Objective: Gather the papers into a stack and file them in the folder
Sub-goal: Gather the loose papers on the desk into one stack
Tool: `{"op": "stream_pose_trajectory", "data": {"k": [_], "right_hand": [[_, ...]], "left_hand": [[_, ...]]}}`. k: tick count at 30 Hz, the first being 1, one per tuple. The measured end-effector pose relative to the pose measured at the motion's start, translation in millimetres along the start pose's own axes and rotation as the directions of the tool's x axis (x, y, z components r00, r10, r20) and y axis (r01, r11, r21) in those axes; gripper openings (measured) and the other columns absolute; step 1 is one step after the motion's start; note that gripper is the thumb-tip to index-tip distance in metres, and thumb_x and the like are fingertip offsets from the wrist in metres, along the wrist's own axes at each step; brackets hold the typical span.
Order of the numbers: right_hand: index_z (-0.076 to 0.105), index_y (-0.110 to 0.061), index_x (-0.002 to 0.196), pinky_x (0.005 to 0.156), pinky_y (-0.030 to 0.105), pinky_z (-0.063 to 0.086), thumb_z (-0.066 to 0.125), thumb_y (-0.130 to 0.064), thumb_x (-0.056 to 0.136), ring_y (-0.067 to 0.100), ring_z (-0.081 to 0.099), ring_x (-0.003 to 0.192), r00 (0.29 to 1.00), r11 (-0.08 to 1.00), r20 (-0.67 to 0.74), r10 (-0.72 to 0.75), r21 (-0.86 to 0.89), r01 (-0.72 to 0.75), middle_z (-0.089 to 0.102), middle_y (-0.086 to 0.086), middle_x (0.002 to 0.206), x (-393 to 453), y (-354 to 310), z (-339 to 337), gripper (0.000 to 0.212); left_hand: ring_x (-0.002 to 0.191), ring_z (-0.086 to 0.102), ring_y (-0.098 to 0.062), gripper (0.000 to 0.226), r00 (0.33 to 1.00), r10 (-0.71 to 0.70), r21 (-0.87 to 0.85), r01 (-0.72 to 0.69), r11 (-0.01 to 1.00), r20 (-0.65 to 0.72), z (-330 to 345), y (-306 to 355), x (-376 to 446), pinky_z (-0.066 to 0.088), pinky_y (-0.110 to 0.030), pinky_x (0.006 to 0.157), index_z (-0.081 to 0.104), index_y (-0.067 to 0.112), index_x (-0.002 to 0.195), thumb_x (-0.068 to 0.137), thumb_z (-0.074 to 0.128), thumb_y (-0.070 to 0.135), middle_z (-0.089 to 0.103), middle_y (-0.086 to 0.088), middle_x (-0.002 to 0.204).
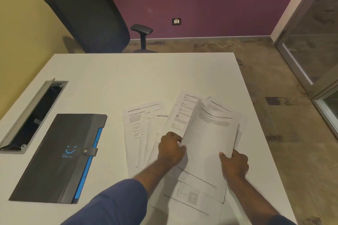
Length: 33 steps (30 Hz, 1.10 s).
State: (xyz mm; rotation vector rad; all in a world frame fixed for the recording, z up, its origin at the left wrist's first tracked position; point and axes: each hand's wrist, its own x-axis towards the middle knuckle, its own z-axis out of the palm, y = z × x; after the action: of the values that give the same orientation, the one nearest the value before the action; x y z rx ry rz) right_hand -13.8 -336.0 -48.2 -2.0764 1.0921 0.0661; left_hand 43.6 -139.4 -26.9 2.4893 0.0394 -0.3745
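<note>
Several printed white papers (146, 129) lie fanned out on the white table (113, 78), right of centre. My right hand (235, 165) grips a small bundle of sheets (210, 137) by its lower right edge, lifting it tilted above the others. My left hand (171, 149) pinches the left edge of that same bundle while resting on the spread papers. More sheets (190, 201) lie flat near the front edge under my arms. A dark grey folder (60, 159) with a blue spine edge and a snap strap lies closed at the left.
A rectangular cable slot (34, 113) with an open grey lid is cut into the table at far left. A black office chair (91, 16) stands behind the table. The table's right edge drops to a brown floor; a glass door (314, 42) is at right.
</note>
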Motion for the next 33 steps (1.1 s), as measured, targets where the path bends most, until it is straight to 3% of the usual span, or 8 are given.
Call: {"op": "stream_pose_trajectory", "data": {"k": [2,5,9,13,17,23,27,33], "right_hand": [[0.071,-0.008,0.098,0.085,0.042,0.050,0.070,-0.028,0.081,0.042,0.062,0.097,1.000,1.000,-0.025,-0.013,-0.027,0.013,0.064,0.023,0.101,7,-6,0,0.027],[0.065,-0.009,0.081,0.061,0.030,0.048,0.077,-0.011,0.072,0.033,0.063,0.074,0.999,0.974,0.043,0.027,0.222,-0.035,0.065,0.012,0.080,13,-12,-1,0.015],[0.054,-0.014,0.081,0.053,0.027,0.042,0.073,0.001,0.071,0.031,0.057,0.064,0.998,0.932,0.045,0.047,0.358,-0.060,0.057,0.006,0.070,18,-15,-1,0.026],[0.045,-0.015,0.120,0.079,0.036,0.051,0.066,0.007,0.079,0.033,0.066,0.091,1.000,0.883,-0.017,-0.017,0.470,0.023,0.067,0.018,0.110,17,-14,-2,0.051],[0.020,-0.021,0.150,0.106,0.045,0.042,0.065,0.003,0.086,0.031,0.053,0.126,0.999,0.878,0.038,-0.021,0.479,0.001,0.049,0.015,0.143,19,-16,-7,0.082],[0.060,-0.012,0.123,0.084,0.034,0.048,0.061,-0.001,0.089,0.027,0.062,0.093,0.995,0.908,0.104,-0.013,0.419,-0.032,0.067,0.007,0.110,27,-12,-20,0.036],[0.060,-0.009,0.123,0.082,0.033,0.047,0.059,0.002,0.088,0.027,0.060,0.090,0.989,0.898,0.144,0.026,0.431,-0.087,0.064,0.004,0.102,29,-7,-17,0.037],[0.057,-0.009,0.126,0.082,0.033,0.046,0.053,0.006,0.089,0.028,0.060,0.093,0.978,0.874,0.207,0.027,0.470,-0.124,0.064,0.007,0.108,25,-6,-9,0.040]], "left_hand": [[0.111,0.055,-0.021,0.028,0.999,-0.023,-0.011,0.023,1.000,0.028,1,3,11,0.045,-0.034,0.091,0.069,0.018,0.107,0.081,0.068,0.028,0.057,0.002,0.124],[0.113,0.056,-0.024,0.026,0.994,-0.035,-0.013,0.037,0.999,0.108,3,2,23,0.045,-0.035,0.095,0.067,0.014,0.109,0.085,0.065,0.024,0.056,-0.004,0.124],[0.095,0.062,-0.027,0.010,0.978,-0.025,-0.006,0.027,1.000,0.207,2,-2,27,0.051,-0.035,0.081,0.064,0.013,0.084,0.084,0.066,0.023,0.060,-0.003,0.093],[0.093,0.058,-0.016,0.023,0.999,0.015,0.021,-0.016,1.000,0.046,-4,-9,32,0.040,-0.027,0.075,0.071,0.020,0.088,0.080,0.068,0.042,0.059,0.007,0.094],[0.108,0.058,-0.023,0.035,0.978,-0.087,0.007,0.090,0.996,-0.187,-15,-20,49,0.042,-0.033,0.084,0.066,0.022,0.115,0.084,0.066,0.039,0.061,-0.002,0.120],[0.119,0.046,-0.029,0.067,0.978,-0.203,0.192,0.189,0.963,0.056,-14,-26,61,0.045,-0.041,0.084,0.043,0.013,0.132,0.077,0.075,0.036,0.046,-0.006,0.130],[0.093,0.056,-0.032,0.044,0.967,-0.250,-0.075,0.253,0.965,0.051,-4,-27,53,0.045,-0.035,0.071,0.048,0.004,0.112,0.077,0.073,0.010,0.050,-0.014,0.115],[0.079,0.057,-0.021,0.012,0.975,-0.190,-0.163,0.208,0.965,0.116,-10,-27,46,0.042,-0.028,0.060,0.059,0.011,0.086,0.082,0.051,0.003,0.063,-0.001,0.086]]}}
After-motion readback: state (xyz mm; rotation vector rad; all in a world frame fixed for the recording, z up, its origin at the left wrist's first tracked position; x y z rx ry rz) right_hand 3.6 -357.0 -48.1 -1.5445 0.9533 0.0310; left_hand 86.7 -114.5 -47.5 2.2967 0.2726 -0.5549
